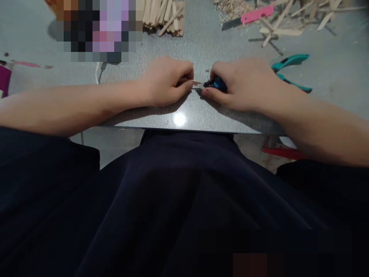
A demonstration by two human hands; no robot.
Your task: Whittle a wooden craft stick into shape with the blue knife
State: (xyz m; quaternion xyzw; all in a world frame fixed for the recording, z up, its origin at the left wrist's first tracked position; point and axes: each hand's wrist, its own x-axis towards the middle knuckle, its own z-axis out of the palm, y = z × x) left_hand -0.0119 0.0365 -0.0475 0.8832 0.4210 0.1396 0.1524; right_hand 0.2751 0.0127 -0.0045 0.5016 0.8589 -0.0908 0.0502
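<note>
As a left hand (170, 81) pinches a slim wooden stick (196, 82) just above a grey worktop (155, 117), a right hand (239, 82) brings a blue-and-black tool (220, 84) to its exposed end. The left fingers grasp the stick, the right fingers the tool; whether blade and wood touch is too small to tell. Work on this piece appears under way but unfinished. Crossed wooden pieces (276, 31) at the upper right look like completed joining, near a heap of shavings (230, 9), while a pile of sticks (163, 15) seems to await its turn. Pale and narrow, the stick lies between the two hands near the worktop's front edge, mostly hidden by the left fingers.
</note>
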